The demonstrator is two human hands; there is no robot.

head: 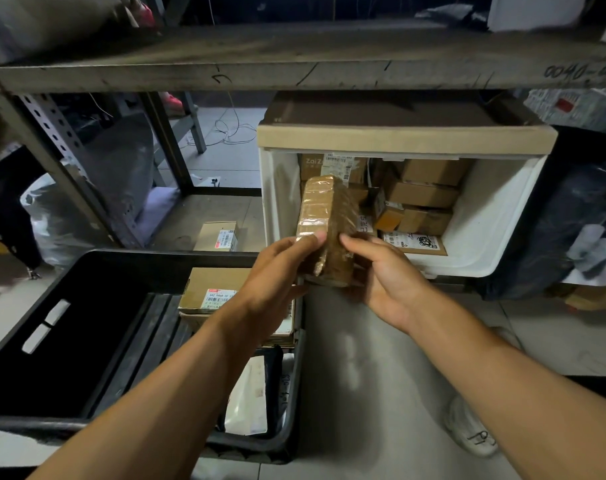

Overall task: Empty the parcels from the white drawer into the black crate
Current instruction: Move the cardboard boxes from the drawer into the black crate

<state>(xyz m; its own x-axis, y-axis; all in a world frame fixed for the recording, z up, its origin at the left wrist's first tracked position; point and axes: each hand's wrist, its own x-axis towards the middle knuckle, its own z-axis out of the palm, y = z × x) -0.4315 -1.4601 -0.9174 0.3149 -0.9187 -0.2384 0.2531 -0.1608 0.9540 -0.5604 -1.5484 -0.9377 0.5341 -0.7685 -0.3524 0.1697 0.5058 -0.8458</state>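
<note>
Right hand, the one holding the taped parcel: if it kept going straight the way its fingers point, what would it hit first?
The right hand points up-left, straight into the tape-wrapped brown parcel it already grips. Beyond that lies the left hand, though depth is unclear.

You have one black crate [86,278] in front of you and one white drawer [495,216] to its right. In your two hands is one taped brown parcel [325,223]. Inside the crate you can count two cardboard boxes and one white mailer bag [249,400]. Behind the crate sits one small box [216,236]. The drawer's boxes are too crowded to count.
</note>
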